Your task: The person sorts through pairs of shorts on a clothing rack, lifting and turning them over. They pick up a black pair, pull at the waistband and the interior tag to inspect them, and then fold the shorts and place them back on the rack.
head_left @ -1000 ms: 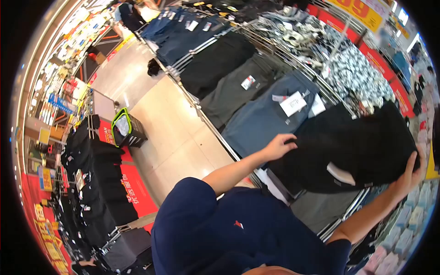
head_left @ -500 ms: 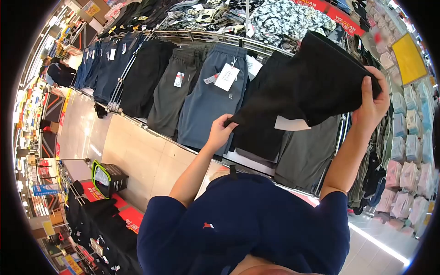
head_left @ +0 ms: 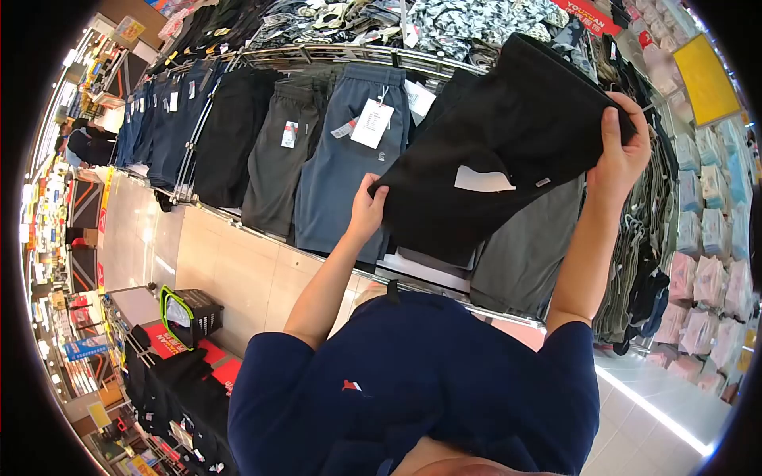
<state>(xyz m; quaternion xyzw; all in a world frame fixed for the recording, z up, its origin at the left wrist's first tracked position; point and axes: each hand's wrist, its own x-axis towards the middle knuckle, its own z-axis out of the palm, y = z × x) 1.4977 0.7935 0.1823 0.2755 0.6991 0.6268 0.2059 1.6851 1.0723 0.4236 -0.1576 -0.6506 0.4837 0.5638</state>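
Held up between my hands is a pair of black shorts, with a white tag showing on the cloth. My left hand pinches the lower left edge of the fabric. At the waistband end, my right hand grips the shorts with the thumb on the near side. Just left of them hang blue-grey shorts with a large white hang tag. Dark grey shorts hang further left. Below the held pair, another grey pair is partly covered.
A metal rack carries the row of clothes, with jeans at its left. Camouflage-patterned clothes are piled behind. A black basket with a green rim stands lower left. A person is at far left. Packaged goods line the right.
Both hands and the black shorts have shifted left in view. The shorts are turned and spread flatter, so the tag lies against the cloth and a small label shows. The view has shifted slightly.
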